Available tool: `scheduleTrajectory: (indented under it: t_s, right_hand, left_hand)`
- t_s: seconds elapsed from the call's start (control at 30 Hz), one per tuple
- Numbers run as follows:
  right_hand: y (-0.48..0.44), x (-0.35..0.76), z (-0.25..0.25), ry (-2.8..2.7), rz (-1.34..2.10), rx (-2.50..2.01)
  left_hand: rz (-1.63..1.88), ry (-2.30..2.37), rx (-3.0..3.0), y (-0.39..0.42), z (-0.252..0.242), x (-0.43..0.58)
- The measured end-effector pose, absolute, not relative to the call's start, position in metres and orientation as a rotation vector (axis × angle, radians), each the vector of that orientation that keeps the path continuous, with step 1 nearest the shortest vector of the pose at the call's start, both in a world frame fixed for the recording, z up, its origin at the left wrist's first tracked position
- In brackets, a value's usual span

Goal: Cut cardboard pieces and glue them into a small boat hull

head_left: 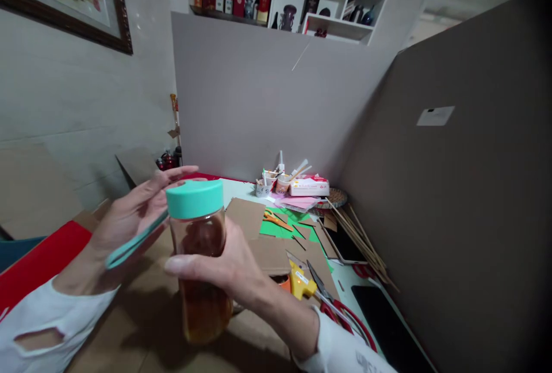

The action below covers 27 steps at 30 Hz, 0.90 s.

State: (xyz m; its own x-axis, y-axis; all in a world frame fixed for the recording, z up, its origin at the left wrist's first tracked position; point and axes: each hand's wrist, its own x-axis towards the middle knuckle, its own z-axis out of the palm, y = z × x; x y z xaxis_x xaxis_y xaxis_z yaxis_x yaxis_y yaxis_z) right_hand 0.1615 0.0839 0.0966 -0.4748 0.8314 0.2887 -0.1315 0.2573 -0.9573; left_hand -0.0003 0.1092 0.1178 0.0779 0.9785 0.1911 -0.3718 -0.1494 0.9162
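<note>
A clear bottle (202,304) of amber liquid with a turquoise lid stands upright in front of me. My right hand (219,261) is wrapped round its middle, the thumb across the front. A turquoise strap loops from the lid toward the left. Just behind and left of the lid is my left hand (144,206), its fingers stretched out and apart; the lid hides part of them. Brown cardboard (164,327) lies beneath the bottle.
Orange scissors (276,220) lie on green sheets. To the right are a yellow glue gun (302,282), red-handled scissors (330,298), a black phone-like slab (388,321) and thin sticks (364,241). Cups of tools (282,184) and a tissue pack (309,187) stand further back.
</note>
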Motion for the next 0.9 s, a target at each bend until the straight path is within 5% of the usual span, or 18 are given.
scheduleTrajectory:
  t_s: [0.9]
  right_hand:
    - [0.150,0.136,0.066,-1.603,1.687,-0.425]
  left_hand:
    - [1.473,0.527,1.045,0.136,0.072,-0.011]
